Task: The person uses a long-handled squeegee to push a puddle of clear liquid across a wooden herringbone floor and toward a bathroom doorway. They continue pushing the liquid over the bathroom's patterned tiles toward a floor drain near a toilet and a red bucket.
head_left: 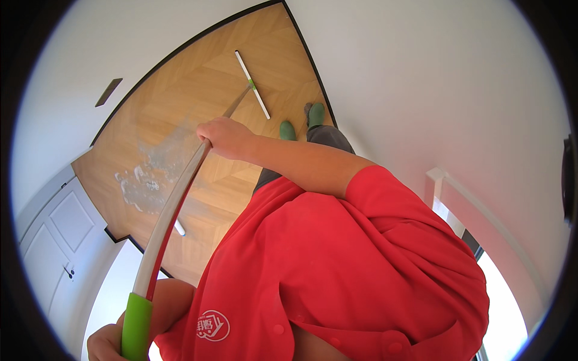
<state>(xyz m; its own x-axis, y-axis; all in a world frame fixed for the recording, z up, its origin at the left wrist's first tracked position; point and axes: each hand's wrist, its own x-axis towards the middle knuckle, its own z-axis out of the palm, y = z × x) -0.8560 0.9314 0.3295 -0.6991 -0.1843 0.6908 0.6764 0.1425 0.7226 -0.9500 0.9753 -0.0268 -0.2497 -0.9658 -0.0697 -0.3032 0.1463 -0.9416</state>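
Observation:
A long-handled floor squeegee (162, 231) slants from the lower left up to the far part of the wooden floor. My right hand (226, 137) reaches across my body and is closed around the middle of its white and red pole. My left hand (105, 344), partly cut off by the lower edge, is wrapped on the green grip (137, 328) at the near end. The squeegee head (260, 101), a narrow white bar with a green joint, rests on the floor beyond my feet. A whitish, foamy wet patch (147, 177) spreads over the boards left of the pole.
Green shoes (316, 114) stand near the right wall. Black skirting (180, 48) edges the floor. A white door (63, 225) with a dark handle is at left. A white rod end (179, 227) shows beside the pole. A white rail (481, 207) runs along the right.

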